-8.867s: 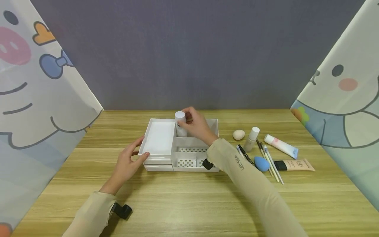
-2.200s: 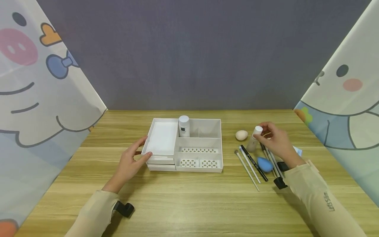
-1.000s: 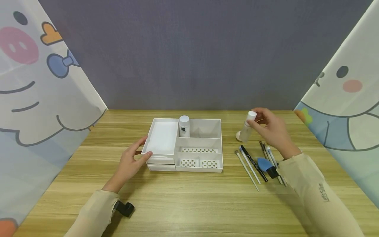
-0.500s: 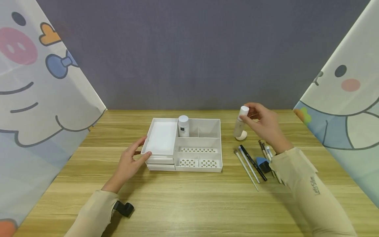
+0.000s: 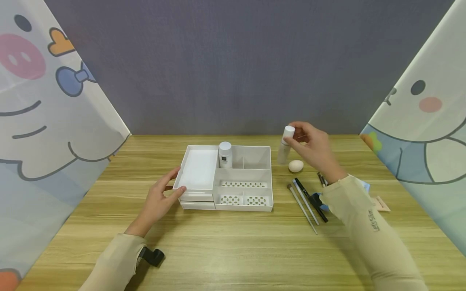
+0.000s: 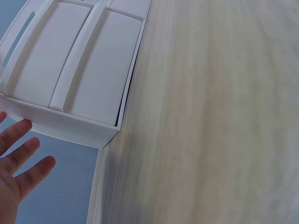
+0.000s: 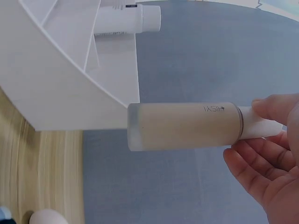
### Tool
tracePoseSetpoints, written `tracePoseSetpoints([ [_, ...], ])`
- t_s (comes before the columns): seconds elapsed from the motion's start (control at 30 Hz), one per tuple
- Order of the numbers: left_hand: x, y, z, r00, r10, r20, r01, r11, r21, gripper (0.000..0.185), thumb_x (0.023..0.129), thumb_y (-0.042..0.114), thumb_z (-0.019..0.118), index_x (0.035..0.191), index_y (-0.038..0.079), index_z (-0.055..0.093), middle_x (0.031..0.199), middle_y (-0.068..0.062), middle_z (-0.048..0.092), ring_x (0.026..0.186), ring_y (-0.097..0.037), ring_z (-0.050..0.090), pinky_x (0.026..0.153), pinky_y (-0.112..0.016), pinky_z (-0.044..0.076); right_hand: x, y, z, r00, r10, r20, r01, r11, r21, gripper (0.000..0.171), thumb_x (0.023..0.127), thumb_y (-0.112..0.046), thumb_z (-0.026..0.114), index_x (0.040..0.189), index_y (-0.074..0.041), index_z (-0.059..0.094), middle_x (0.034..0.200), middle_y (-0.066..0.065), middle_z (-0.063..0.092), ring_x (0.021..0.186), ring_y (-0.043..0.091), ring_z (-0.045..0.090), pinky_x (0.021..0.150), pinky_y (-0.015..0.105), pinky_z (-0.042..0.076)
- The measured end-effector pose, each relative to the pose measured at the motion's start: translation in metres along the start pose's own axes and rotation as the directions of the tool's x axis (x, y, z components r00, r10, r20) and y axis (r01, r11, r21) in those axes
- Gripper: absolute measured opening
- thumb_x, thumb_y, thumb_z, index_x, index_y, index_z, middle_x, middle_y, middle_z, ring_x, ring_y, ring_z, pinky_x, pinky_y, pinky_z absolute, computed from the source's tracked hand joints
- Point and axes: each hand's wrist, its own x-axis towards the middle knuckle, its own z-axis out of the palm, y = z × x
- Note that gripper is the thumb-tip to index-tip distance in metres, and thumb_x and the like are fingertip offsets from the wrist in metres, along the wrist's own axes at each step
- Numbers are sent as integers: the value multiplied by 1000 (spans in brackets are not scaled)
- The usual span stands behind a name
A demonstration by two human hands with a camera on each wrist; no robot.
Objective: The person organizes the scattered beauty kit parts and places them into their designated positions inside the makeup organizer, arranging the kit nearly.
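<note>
My right hand pinches a foundation bottle by its white cap, holding it upright beyond the egg-shaped beige sponge. The right wrist view shows the bottle's frosted body with beige liquid inside, beside the white organizer. My left hand rests at the left front corner of that organizer, thumb at the front edge and straight fingers along the side. A white-capped bottle stands in the organizer's back compartment. The organizer also has a flat top tray, drawers and perforated compartments.
Right of the organizer lie a brush, a pale blue-white stick and a black pen. A blue sponge, more brushes and two tubes are partly hidden by the right sleeve. A grey wall stands behind the table.
Earlier, my right hand was at the white-capped bottle in the organizer; it then took the foundation bottle, raised it and moved it left past the egg-shaped sponge. My left hand stays put.
</note>
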Motion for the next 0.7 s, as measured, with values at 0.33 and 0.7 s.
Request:
tracePoseSetpoints([
  [0.33, 0, -1, 0, 1000, 13, -1, -13, 1000, -1, 58, 90, 3, 70, 144, 2, 50, 133, -21, 59, 120, -34, 55, 84, -24, 49, 7, -8, 14, 1000, -7, 4, 7, 1000, 30, 35, 90, -5, 73, 121, 5, 62, 101, 21, 70, 87, 30, 67, 73, 11, 47],
  [0.7, 1, -2, 1, 1000, 20, -6, -20, 1000, -14, 59, 89, 2, 70, 144, 3, 50, 133, -21, 59, 121, -35, 54, 84, -18, 47, 14, -10, 36, 996, -86, 3, 85, 993, 79, 36, 88, -3, 74, 120, 6, 62, 99, 19, 70, 87, 26, 66, 73, 13, 49],
])
